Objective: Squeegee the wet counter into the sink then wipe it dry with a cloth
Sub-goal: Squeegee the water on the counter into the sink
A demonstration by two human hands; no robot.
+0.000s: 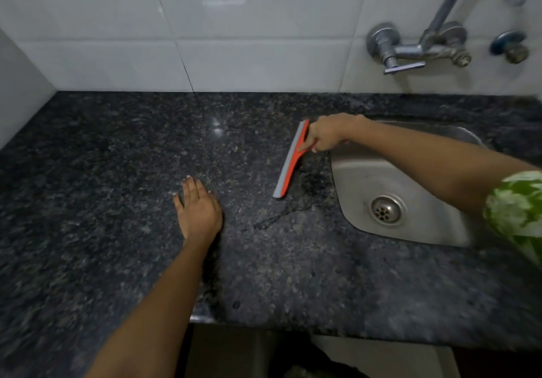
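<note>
My right hand (327,135) grips the handle of an orange squeegee (290,162) with a grey rubber blade. The blade rests on the dark speckled granite counter (117,157), just left of the steel sink (390,178). A pool and thin trail of water (281,215) lie between the blade's near end and the sink rim. My left hand (198,207) lies flat on the counter, fingers slightly apart, holding nothing, left of the squeegee. No cloth is in view.
A chrome wall tap (422,46) with a lever handle sticks out above the sink, and a second valve (510,46) sits to its right. White tiles (234,25) back the counter. The counter's front edge (264,326) runs below my arms.
</note>
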